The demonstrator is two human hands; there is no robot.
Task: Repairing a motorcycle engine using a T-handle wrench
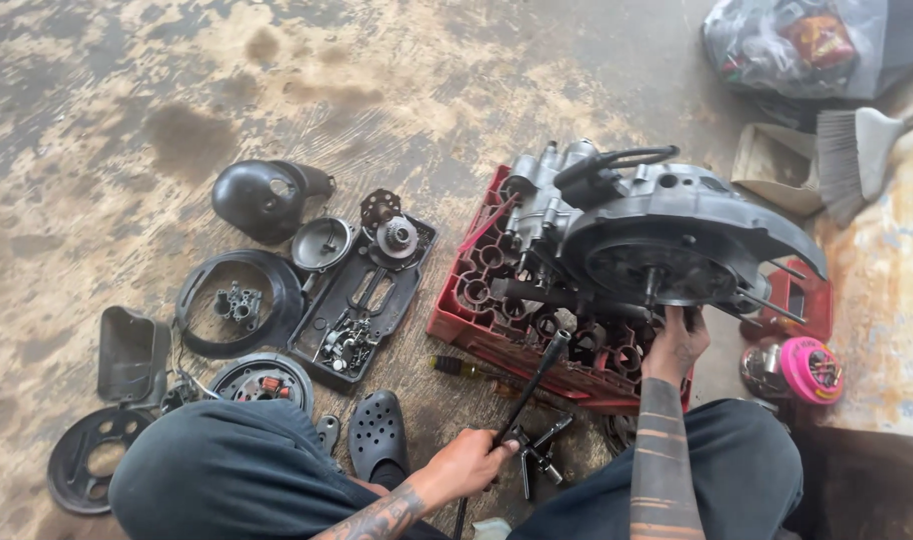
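Black and oily, the shallow parts tray (322,335) off to my left carried a heap of small bolts and a gear, and a round cover (202,300) beside it cupped more little pieces. My left hand (469,462) was closed around the low end of a long socket wrench (530,390), whose shaft slanted up and to the right toward the red crate (467,300). On that crate sat the grey engine (667,230), its underside gripped by my right hand (674,345), the nearer one.
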